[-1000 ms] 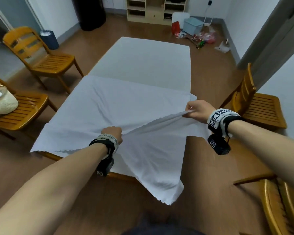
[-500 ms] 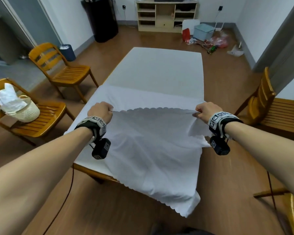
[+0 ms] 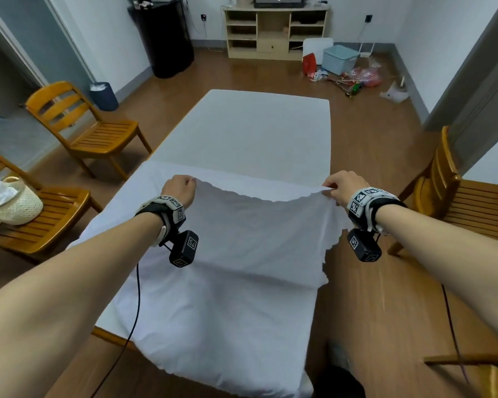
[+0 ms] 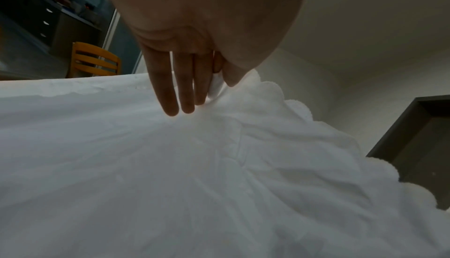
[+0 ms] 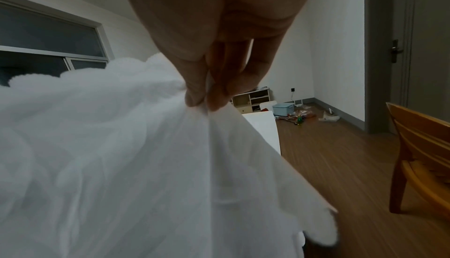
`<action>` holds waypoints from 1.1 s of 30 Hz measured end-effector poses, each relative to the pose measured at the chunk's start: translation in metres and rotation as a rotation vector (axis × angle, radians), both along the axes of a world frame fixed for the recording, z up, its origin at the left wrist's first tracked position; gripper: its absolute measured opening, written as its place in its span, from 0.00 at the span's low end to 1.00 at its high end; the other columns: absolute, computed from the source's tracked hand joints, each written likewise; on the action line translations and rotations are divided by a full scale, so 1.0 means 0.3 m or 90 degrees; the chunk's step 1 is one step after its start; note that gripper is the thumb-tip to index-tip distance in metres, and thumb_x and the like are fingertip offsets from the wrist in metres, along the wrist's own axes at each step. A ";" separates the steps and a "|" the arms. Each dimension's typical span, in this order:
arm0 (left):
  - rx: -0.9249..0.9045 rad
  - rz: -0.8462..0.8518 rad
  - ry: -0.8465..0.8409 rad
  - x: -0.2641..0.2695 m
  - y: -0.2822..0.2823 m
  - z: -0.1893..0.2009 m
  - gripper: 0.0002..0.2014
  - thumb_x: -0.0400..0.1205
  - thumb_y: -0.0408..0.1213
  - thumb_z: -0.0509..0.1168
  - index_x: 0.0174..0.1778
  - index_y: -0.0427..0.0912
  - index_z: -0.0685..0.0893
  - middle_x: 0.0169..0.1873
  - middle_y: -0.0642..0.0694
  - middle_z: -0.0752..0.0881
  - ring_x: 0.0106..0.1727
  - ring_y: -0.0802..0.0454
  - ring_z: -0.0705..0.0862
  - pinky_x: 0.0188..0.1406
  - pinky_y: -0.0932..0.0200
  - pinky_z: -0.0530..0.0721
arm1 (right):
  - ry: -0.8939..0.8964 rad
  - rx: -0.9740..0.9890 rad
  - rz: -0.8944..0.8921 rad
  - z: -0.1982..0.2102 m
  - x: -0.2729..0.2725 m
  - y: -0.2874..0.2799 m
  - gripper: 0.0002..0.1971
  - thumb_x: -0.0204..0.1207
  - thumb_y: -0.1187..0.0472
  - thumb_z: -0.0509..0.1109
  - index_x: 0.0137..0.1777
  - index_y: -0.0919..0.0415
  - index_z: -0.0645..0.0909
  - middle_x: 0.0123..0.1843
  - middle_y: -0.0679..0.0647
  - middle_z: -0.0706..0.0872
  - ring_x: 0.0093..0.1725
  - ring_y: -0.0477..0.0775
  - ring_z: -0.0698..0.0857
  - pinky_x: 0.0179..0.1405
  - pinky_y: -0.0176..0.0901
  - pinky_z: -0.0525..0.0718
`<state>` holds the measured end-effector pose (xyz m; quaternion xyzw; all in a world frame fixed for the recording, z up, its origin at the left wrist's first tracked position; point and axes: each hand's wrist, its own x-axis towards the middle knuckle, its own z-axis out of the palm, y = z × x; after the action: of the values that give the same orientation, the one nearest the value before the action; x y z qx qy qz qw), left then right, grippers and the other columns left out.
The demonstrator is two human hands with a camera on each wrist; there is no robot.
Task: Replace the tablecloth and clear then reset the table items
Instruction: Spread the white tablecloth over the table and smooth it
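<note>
Both hands hold the white tablecloth (image 3: 242,254) by its scalloped edge, lifted above the table (image 3: 256,133).

Left hand (image 3: 179,188): grip closed on the edge near the table's left side. In the left wrist view the thumb and index finger pinch a fold of cloth; the other fingers (image 4: 170,89) hang fairly straight, tips touching the fabric.

Right hand (image 3: 342,186): grip closed on the same edge near the table's right side. In the right wrist view the thumb and fingertips (image 5: 214,96) pinch a bunched bit of cloth, the rest draping down from the pinch.

Cloth state: the held edge sags a little between the two hands. The raised part is a folded-back layer; below it the cloth lies on the near half of the table and hangs over the near end. A loose scalloped corner drops off the right side just under the right wrist. The far half of the table is uncovered, white top showing.

Around it: two wooden chairs (image 3: 84,130) on the left, the nearer one carrying a woven basket (image 3: 18,205) with something white in it. One more chair (image 3: 466,208) on the right. A cream shelf unit (image 3: 273,33) stands against the far wall, with a light blue bin (image 3: 339,58) and scattered clutter on the floor beside it.
</note>
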<state>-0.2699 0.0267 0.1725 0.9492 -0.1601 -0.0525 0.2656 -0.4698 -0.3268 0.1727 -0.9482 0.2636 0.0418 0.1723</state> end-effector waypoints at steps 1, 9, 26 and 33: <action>0.013 0.001 0.012 0.008 -0.049 -0.018 0.14 0.86 0.38 0.55 0.41 0.41 0.84 0.38 0.35 0.85 0.42 0.36 0.82 0.38 0.52 0.74 | 0.005 0.010 0.010 -0.016 0.022 -0.058 0.04 0.77 0.54 0.72 0.49 0.45 0.87 0.42 0.51 0.89 0.39 0.55 0.89 0.43 0.47 0.86; 0.177 0.011 0.194 -0.155 -0.396 -0.233 0.28 0.87 0.41 0.58 0.84 0.40 0.61 0.81 0.39 0.66 0.80 0.41 0.67 0.76 0.51 0.64 | 0.110 0.080 0.152 -0.302 0.207 -0.419 0.08 0.82 0.57 0.65 0.49 0.54 0.87 0.36 0.51 0.90 0.35 0.51 0.88 0.39 0.43 0.84; 0.320 0.198 0.416 -0.353 -0.208 -0.440 0.23 0.84 0.44 0.58 0.76 0.44 0.74 0.75 0.43 0.76 0.72 0.42 0.76 0.69 0.52 0.75 | 0.217 0.086 0.470 -0.467 0.592 -0.231 0.12 0.79 0.61 0.64 0.59 0.54 0.84 0.57 0.53 0.87 0.53 0.55 0.83 0.49 0.43 0.78; 0.252 0.351 0.410 -0.301 0.080 -0.421 0.22 0.83 0.44 0.58 0.74 0.45 0.75 0.73 0.43 0.77 0.71 0.42 0.77 0.67 0.50 0.76 | 0.200 0.076 0.605 -0.426 0.822 0.182 0.11 0.78 0.58 0.65 0.57 0.50 0.85 0.56 0.50 0.88 0.55 0.55 0.84 0.53 0.45 0.80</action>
<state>-0.3601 0.0506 0.0462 0.9243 0.2017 -0.3013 0.1192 -0.2233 -0.2721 0.0449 -0.9341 -0.1773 0.2728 0.1468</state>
